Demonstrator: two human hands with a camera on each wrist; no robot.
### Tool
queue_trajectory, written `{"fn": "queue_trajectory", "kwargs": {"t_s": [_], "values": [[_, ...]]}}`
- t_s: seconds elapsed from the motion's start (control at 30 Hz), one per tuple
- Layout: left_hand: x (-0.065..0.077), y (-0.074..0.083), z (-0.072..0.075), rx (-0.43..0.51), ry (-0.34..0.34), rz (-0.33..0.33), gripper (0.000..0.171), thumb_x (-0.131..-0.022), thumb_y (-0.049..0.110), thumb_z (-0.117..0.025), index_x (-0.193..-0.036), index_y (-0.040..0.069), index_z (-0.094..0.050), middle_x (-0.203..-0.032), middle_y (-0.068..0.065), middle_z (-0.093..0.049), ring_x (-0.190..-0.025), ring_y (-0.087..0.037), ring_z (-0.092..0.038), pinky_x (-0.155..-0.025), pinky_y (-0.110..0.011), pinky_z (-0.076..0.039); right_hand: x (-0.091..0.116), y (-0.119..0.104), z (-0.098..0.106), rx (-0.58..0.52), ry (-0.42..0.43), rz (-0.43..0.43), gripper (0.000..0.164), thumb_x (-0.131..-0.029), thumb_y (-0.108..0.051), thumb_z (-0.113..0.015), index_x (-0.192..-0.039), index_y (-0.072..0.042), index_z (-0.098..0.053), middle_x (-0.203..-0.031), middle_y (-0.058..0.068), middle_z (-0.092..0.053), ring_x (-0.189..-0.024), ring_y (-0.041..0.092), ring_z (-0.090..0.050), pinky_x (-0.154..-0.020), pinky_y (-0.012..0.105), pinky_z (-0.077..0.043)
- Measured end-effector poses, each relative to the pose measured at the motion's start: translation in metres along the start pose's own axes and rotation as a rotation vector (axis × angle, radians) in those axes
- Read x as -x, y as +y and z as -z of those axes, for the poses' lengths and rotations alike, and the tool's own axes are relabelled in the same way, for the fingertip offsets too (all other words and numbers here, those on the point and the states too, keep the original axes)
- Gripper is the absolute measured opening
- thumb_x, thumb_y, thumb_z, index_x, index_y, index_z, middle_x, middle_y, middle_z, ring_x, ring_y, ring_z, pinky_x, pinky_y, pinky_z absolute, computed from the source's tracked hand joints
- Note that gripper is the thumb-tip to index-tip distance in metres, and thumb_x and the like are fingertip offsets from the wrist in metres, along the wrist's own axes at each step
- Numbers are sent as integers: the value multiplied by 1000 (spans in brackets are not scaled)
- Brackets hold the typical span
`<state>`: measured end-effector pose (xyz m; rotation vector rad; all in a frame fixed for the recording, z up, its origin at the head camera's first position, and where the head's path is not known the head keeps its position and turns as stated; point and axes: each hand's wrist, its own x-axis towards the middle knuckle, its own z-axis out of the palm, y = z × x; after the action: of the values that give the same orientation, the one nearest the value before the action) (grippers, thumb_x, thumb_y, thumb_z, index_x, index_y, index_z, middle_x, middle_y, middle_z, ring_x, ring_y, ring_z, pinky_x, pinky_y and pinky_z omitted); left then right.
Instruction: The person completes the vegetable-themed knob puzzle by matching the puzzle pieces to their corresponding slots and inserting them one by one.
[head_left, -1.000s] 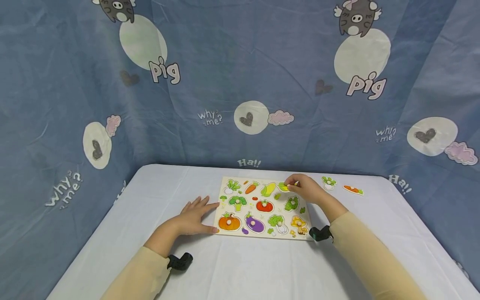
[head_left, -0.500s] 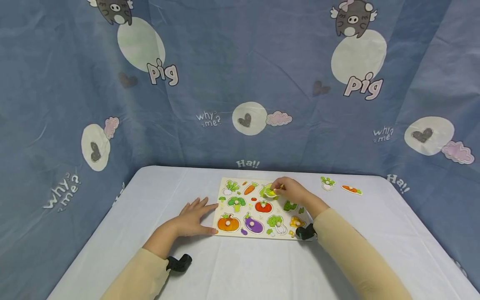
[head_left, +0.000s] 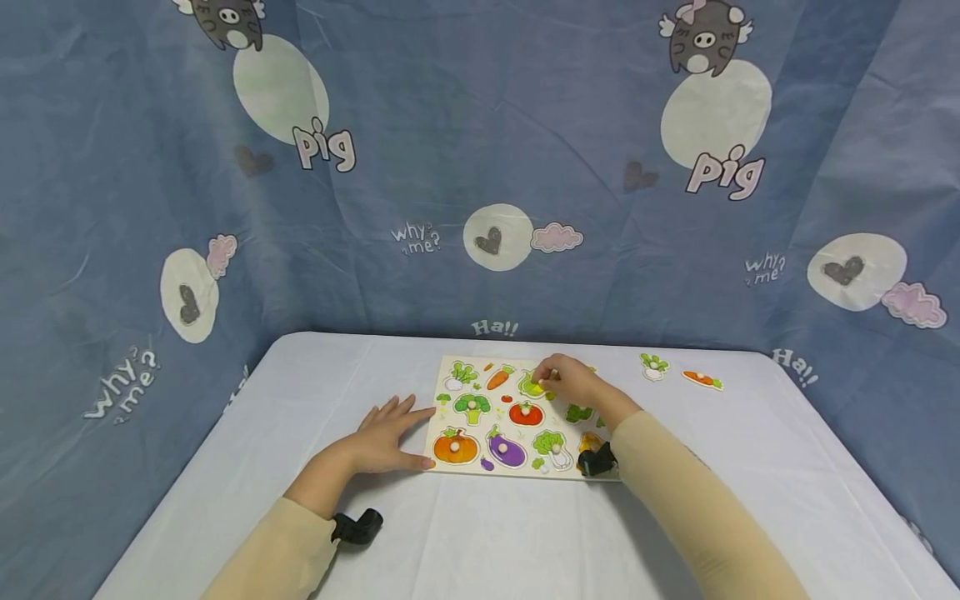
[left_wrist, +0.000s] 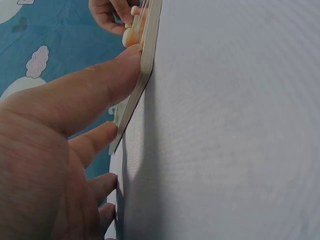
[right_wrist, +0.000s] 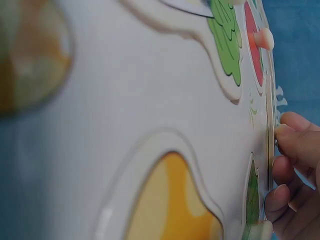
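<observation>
A pale wooden knob puzzle board [head_left: 517,472] with vegetable pictures lies flat in the head view. My left hand [head_left: 386,435] rests at its left edge with fingers spread; in the left wrist view the thumb [left_wrist: 117,75] presses on the board's corner. My right hand [head_left: 576,385] pinches a green-and-yellow puzzle piece [head_left: 530,384] over the corn picture in the board's back row. The fingers partly cover this piece. Near the right wrist, a mushroom piece [right_wrist: 172,205] is partly hidden in the head view by the black wrist camera [head_left: 597,460].
Two loose pieces, a white radish [head_left: 654,367] and a carrot [head_left: 702,380], lie right of the board on the white tablecloth [head_left: 480,542]. Knobbed tomato [head_left: 527,414], broccoli [head_left: 472,407], pumpkin [head_left: 455,447] and eggplant [head_left: 506,450] sit in the board. A blue patterned curtain [head_left: 420,283] stands behind.
My right hand has moved left from the board's back right corner to the corn picture, carrying the green-and-yellow puzzle piece. The left hand has stayed at the board's edge.
</observation>
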<state>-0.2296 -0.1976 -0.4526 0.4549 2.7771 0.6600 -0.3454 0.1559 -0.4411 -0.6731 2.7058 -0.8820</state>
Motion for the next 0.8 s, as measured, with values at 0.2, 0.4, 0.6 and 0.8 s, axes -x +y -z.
{"fn": "queue_trajectory", "kwargs": {"t_s": [0.2, 0.4, 0.6, 0.8], "values": [[0, -1, 0, 1, 3, -12, 90, -78, 54, -78, -153, 19, -44, -163, -21, -21, -151, -45, -8, -119, -63, -3, 0, -5, -2, -24, 31, -75, 13, -99, -9, -63, -110, -9, -70, -102, 4, -63, -90, 18, -60, -80, 36, -53], [0, 0, 0, 1, 4, -13, 90, -78, 54, -78, -153, 18, -44, -163, -22, -21, -150, -46, -8, -119, -63, -3, -1, -9, -3, -29, 42, -122, 11, -98, -11, -65, -107, -8, -70, -99, 4, -65, -90, 18, -61, -79, 35, -54], [1, 0, 1, 1, 3, -13, 89, -79, 54, -78, -153, 18, -44, -163, -22, -21, -150, -46, -8, -119, -63, -4, -6, -12, -4, 5, 46, -111, 8, -98, -10, -66, -102, -9, -72, -96, 3, -66, -86, 18, -59, -78, 35, -53], [2, 2, 2, 7, 1, -11, 89, -79, 53, -78, -152, 18, -44, -163, -22, -21, -151, -46, -8, -120, -62, -3, -10, -14, -6, -4, 59, -122, 8, -96, -9, -67, -102, -9, -72, -96, 3, -66, -86, 19, -58, -78, 35, -53]]}}
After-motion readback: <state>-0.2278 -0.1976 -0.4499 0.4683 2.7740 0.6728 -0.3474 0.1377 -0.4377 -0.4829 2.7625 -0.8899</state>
